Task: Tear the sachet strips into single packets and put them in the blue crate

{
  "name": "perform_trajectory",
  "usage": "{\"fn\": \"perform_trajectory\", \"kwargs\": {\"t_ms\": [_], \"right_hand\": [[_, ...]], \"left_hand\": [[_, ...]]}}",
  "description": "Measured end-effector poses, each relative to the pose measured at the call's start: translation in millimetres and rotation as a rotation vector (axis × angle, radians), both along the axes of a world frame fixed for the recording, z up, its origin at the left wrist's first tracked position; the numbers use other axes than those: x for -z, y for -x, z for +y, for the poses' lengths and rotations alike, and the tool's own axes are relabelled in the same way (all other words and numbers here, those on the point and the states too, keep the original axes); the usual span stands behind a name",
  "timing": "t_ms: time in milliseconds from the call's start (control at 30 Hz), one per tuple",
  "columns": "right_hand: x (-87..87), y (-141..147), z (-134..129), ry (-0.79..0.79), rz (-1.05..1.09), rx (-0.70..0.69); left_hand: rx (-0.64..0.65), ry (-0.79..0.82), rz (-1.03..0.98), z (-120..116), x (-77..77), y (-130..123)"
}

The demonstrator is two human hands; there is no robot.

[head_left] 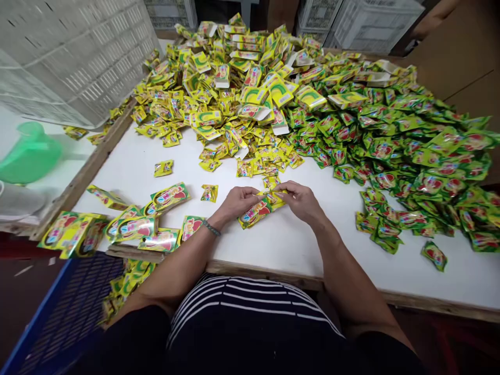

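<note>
Mid-frame, our left hand [236,204] and right hand [302,203] pinch a box [254,213] between nearly closed fingers, with green packets [433,156] heaped at the frame's right.

The right hand [301,202] partly hides the carton [255,211]; the left edge crops the green scoop [33,156].

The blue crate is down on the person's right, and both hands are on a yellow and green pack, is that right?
Not quite: the head view shows the blue crate down on the person's left. The left hand and right hand are indeed on a yellow and green pack.
</note>
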State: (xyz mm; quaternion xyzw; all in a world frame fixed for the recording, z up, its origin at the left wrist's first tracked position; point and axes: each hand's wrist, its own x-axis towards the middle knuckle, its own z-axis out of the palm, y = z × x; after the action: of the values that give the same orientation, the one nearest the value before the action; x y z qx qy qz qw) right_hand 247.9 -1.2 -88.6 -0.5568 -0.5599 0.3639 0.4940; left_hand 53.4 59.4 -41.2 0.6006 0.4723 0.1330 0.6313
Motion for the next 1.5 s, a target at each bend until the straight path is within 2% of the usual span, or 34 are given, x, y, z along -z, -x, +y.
{"fn": "perform_trajectory", "kwargs": {"t_ms": [233, 300, 400, 533, 700, 833, 933, 1033, 1100, 1200, 1233, 1267, 1400, 1500], "right_hand": [[-3.5, 5.6, -7.3, -0.08, -0.15, 0.022], [-3.1, 12.2, -9.1, -0.096, -0.126, -0.001], [-1.2, 17.0, -10.5, -0.03, 0.023, 0.028], [-2.8, 19.8, -11.2, 0.084, 0.228, 0.164], [-14.7, 29.1, -13.3, 0.091, 0.117, 0.141], [-22.8, 31.7, -16.1, 0.077, 0.048, 0.18], [-24.8, 33.7, -18.4, 0.13, 0.0, 0.065], [-22.7, 35.0, -19.2, 0.197, 0.091, -0.051], [-19.3, 34.4, -17.9, 0.15, 0.156, 0.042], [-13.4, 33.7, -13.8, -0.008, 0.171, 0.348], [-11.7, 34.5, -12.2, -0.032, 0.185, 0.395], [-10.1, 36.2, -10.7, -0.024, 0.219, 0.382], [-5.9, 45.9, -7.9, 0.118, 0.473, 0.094], [-3.0, 46.9, -9.0, 0.183, 0.519, 0.038]], "left_hand": [[0.014, 0.081, -0.036, -4.9, -5.3, -4.3], [0.02, 0.148, -0.081, -6.2, -2.9, -6.0], [-0.002, 0.227, -0.139, -8.1, 0.2, -8.2], [-0.053, 0.206, -0.127, -10.1, 0.1, -9.9], [-0.081, 0.156, -0.161, -10.8, -1.6, -9.3], [-0.112, 0.12, -0.175, -10.9, 1.0, -8.9], [-0.106, 0.056, -0.159, -11.2, 4.5, -7.6], [-0.077, -0.01, -0.136, -11.4, 5.3, -6.7], [-0.088, -0.073, -0.14, -11.1, 3.3, -7.2], [-0.196, -0.153, -0.18, -10.0, -0.3, -8.2], [-0.233, -0.161, -0.205, -9.5, -1.0, -8.1], [-0.259, -0.16, -0.232, -9.1, -1.3, -7.9], [-0.248, -0.104, -0.321, -8.2, 0.2, -5.3], [-0.184, -0.039, -0.336, -8.8, 0.5, -4.3]]}}
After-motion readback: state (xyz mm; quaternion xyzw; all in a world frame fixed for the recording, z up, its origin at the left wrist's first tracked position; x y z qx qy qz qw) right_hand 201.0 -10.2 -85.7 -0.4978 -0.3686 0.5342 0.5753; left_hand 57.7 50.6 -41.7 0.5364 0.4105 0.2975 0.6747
